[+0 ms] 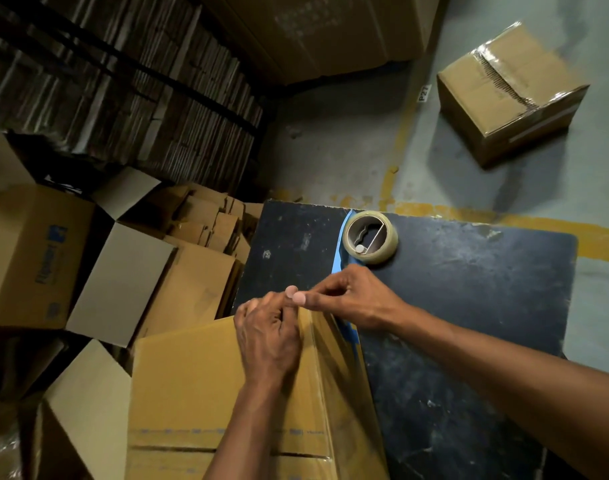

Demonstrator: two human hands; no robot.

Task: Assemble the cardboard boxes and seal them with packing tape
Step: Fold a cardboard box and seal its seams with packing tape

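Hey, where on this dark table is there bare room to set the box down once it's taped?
The table is bare right of the tape roll, out to its far right edge, and across the near stretch between the right forearm and the box. Its far left corner is also open. It is crowded where both hands, left and right, work at the box's top edge.

Box: mustard-brown cardboard, faint blue dashed print. Table: black, scuffed white; blue strip across it. Floor: grey-green, worn yellow line.

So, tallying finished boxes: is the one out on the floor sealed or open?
Sealed. The box on the floor has its top flaps shut, with shiny clear tape along the centre seam and down its sides.
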